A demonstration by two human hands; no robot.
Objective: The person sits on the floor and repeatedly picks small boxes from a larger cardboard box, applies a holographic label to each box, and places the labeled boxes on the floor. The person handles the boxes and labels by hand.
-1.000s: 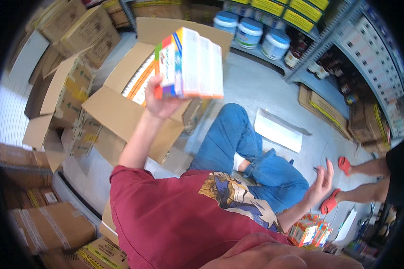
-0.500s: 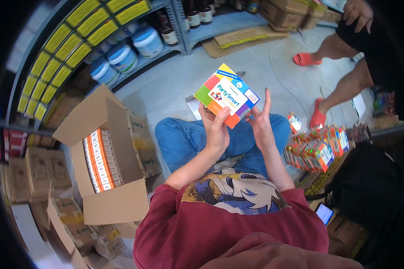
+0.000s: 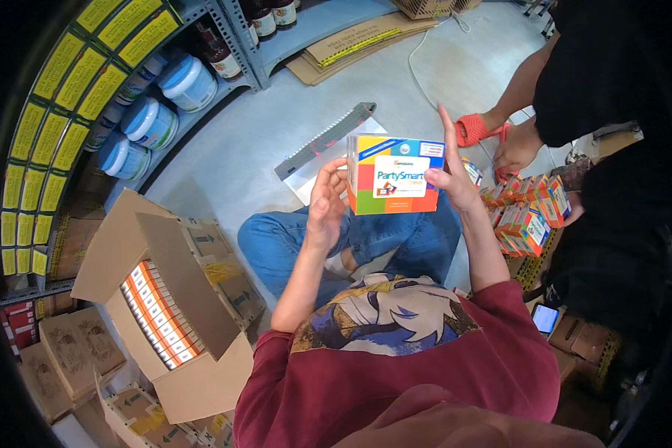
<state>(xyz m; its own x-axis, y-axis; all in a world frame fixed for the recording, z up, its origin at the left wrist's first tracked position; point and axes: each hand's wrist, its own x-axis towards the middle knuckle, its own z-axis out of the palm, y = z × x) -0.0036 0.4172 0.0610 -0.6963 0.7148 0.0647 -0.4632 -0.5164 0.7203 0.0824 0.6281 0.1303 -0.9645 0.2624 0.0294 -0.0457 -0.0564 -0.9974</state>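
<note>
My right hand [image 3: 455, 183] grips a multicoloured box [image 3: 388, 198] upright above my crossed legs, thumb on its front, index finger raised along its right side. My left hand [image 3: 325, 201] is at the box's left edge, fingers apart and loosely bent, thumb off the front. A white sheet [image 3: 303, 181] with a dark edge lies on the floor beyond. To my left, an open carton [image 3: 194, 381] holds rows of orange-and-white packs [image 3: 160, 313]. Several similar colourful boxes [image 3: 526, 228] are piled at my right.
Metal shelves [image 3: 291, 33] carry yellow-labelled boxes [image 3: 71, 138], white tubs [image 3: 145, 123] and bottles. A co-worker [image 3: 582, 89] in red slippers is bent close on my right, beside a phone [image 3: 545, 319]. Flattened cardboard [image 3: 351, 48] and a cable lie ahead.
The box came down from the upper left to between my hands and turned upright; its hold passed from my left hand to my right. The co-worker's legs have moved lower and closer.
</note>
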